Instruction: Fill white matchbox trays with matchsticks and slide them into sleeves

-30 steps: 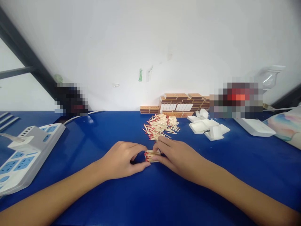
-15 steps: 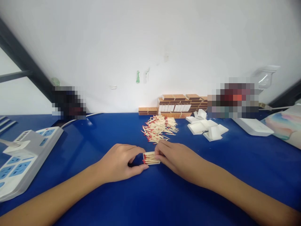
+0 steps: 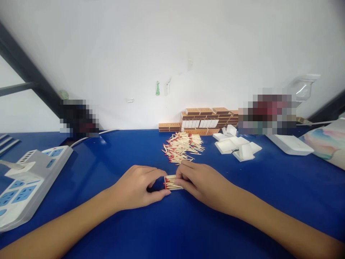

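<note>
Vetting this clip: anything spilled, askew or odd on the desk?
A loose heap of red-tipped wooden matches lies bare on the glossy blue tabletop, pointing every way, so it looks spilled, though possibly deliberate. Right of it, small white open trays lie jumbled, some tilted, unlike the stacked brown cardboard matchboxes behind.

At left lies a white power strip (image 3: 37, 192), an adapter (image 3: 23, 171) plugged into it. A small green scrap (image 3: 157, 88) sticks to the pale wall (image 3: 121, 50).

Matches (image 3: 171, 182) pale, red-tipped; tray (image 3: 170, 176) white; tabletop (image 3: 140, 230) deep blue; matchboxes (image 3: 206, 111) orange-brown.
</note>
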### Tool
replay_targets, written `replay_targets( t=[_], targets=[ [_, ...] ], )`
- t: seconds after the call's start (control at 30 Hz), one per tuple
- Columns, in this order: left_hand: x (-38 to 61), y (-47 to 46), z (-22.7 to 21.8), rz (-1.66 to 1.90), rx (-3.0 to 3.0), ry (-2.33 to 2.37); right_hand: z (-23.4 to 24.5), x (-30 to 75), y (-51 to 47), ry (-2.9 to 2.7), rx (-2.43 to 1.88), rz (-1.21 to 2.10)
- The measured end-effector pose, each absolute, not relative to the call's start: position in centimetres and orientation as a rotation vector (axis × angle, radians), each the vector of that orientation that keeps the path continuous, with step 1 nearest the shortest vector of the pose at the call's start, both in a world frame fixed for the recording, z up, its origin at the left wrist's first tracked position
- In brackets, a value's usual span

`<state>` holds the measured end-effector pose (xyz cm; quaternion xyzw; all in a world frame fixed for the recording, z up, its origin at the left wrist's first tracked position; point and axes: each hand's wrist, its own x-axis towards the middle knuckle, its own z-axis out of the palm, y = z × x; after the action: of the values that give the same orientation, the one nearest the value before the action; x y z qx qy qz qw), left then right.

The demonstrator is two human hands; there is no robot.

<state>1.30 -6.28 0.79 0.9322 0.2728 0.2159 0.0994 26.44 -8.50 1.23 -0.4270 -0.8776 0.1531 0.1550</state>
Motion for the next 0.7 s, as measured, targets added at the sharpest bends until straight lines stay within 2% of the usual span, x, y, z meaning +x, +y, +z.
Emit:
replay_targets(
  t=[0.7],
  targets=[
    [1.3,-6.3,0.8,0.632,2.758,0.802,2.3,26.4,-9.0,-2.598,-1.205,0.624]
  ],
)
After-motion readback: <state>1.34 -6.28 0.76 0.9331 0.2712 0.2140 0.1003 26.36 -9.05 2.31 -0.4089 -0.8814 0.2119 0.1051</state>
